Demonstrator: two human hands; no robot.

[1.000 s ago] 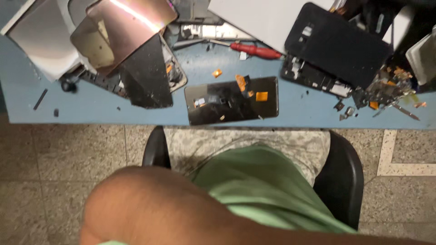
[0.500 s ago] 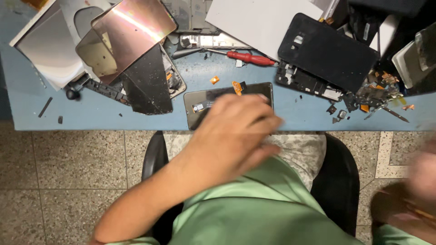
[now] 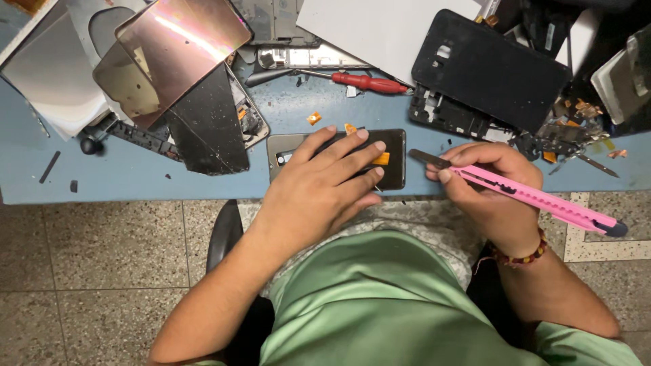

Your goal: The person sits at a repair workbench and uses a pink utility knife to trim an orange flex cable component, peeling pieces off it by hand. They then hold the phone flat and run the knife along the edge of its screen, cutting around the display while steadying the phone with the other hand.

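A dark flat rectangular phone body lies near the front edge of the blue worktop, under the left hand. Just right of it the right hand holds a pink plastic utility knife. Behind the phone lies a red-handled screwdriver; to its right, a black phone back cover, apparently resting on loose parts

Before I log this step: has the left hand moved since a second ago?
Yes. The left hand has come forward onto the dark opened phone on the blue table.
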